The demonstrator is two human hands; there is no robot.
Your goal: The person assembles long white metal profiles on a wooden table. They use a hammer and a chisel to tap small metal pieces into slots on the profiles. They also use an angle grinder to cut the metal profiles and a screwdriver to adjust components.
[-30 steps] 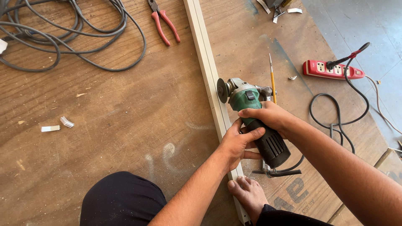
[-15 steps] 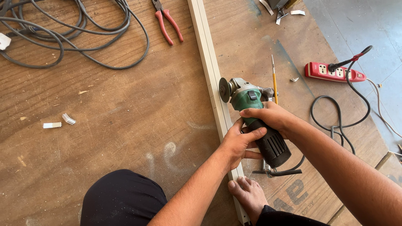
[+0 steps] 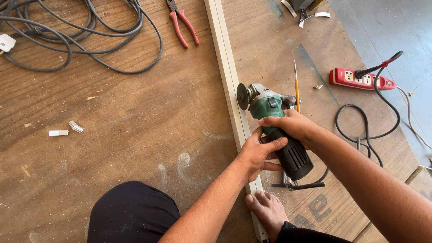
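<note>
Nearest to me, a dark-clad knee (image 3: 130,211) rested on the plywood floor (image 3: 135,135), and a bare foot (image 3: 267,211) pressed down on the near end of a long pale strip (image 3: 227,76) that ran away across the boards. Just beyond the foot, both hands were wrapped around a green and black angle grinder (image 3: 274,126). The left hand (image 3: 256,153) clasped the black rear handle from the left side, thumb laid across it, while the right hand (image 3: 290,126) gripped over the top where green body met black grip. The grinder lay just to the right of the strip, its disc (image 3: 243,96) standing on edge right at the strip. A pencil (image 3: 296,85) lay just behind the tool. Farther right, a black cord (image 3: 360,135) looped toward a red power strip (image 3: 360,78). At the far side lay red-handled pliers (image 3: 182,24) and a tangle of grey cable (image 3: 85,36).
</note>
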